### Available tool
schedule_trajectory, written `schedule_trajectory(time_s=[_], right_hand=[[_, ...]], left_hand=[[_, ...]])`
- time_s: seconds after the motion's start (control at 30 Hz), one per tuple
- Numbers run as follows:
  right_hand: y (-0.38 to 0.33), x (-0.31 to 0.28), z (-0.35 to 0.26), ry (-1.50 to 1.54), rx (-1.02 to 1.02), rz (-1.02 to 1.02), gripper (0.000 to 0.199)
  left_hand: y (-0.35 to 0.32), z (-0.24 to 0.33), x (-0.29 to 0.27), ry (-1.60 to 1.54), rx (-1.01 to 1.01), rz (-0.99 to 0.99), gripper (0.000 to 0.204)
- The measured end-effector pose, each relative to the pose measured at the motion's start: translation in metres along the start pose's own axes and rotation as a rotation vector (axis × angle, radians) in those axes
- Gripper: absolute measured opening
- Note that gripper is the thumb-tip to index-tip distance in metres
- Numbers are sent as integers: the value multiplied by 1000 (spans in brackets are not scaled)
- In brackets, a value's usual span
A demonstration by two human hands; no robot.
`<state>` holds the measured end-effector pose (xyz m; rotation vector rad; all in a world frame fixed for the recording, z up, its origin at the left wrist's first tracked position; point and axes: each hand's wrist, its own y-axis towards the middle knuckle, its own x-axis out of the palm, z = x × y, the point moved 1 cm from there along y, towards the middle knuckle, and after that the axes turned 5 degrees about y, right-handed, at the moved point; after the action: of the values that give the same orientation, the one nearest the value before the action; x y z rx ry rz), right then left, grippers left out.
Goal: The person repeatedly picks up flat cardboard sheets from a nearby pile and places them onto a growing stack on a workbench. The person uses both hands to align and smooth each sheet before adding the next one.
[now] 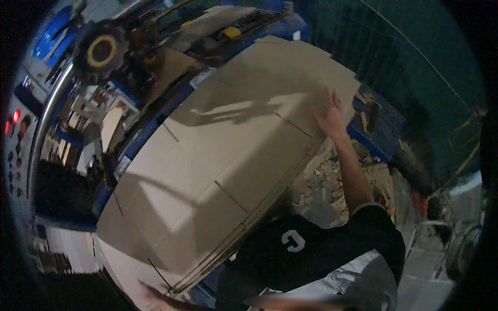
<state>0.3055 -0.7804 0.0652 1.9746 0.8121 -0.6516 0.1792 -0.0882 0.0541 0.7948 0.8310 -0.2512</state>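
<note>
A long stack of flat brown cardboard sheets (207, 150) slants across the middle, with short dark slots cut along the top sheet. My right hand (332, 118) is at the far right end of this cardboard, fingers spread over its surface and holding nothing. Down at the lower left, my left hand (150, 296) is at the near end of the cardboard, its fingers stretched out. It is dim and partly blurred, and I cannot tell how firmly it touches the sheet. Shadows of an arm and machine parts fall across the top sheet.
Along the left runs a blue machine with a dark round handwheel (101, 52) and a curved metal rail (49, 103). A control panel (18, 150) with red lights stands at the far left. Cardboard scraps (324, 189) lie below my right arm, near a blue ledge (371, 137).
</note>
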Motion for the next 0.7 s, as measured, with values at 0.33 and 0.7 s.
schedule_trajectory(time_s=[0.33, 0.7], right_hand=[[-3, 9, 31, 158, 464, 50, 71], [27, 23, 52, 1339, 389, 544, 34]], left_hand=[[-10, -90, -9, -270, -198, 263, 41], [63, -112, -109, -886, 14, 21, 38]])
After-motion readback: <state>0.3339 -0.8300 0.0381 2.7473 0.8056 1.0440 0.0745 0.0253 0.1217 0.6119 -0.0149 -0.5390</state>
